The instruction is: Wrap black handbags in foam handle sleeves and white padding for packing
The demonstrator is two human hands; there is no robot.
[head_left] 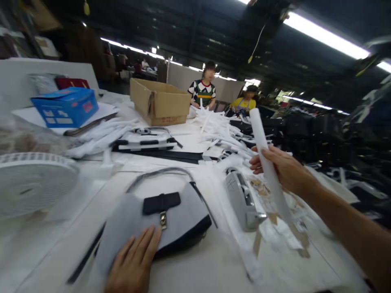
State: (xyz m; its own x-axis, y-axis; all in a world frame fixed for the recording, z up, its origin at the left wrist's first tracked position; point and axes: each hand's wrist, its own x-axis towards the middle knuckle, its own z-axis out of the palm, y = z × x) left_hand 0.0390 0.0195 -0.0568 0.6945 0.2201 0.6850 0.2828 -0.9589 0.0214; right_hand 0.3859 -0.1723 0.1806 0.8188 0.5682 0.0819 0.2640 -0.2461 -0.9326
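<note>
Under the left hand [132, 260] lies a handbag [186, 213] (grey).

Work table, white-topped [195, 272], as we see it: a handbag [180, 215], a tape dispenser [242, 199], a wound white roll [30, 183], loose white strips [218, 130], a blue carton [64, 108] and an open cardboard box [159, 101] (farthest along).

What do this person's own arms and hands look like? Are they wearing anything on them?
Both grips are bare human hands, the left hand and the right hand, with no gloves or rings visible. The right forearm shows no sleeve or watch.
</note>
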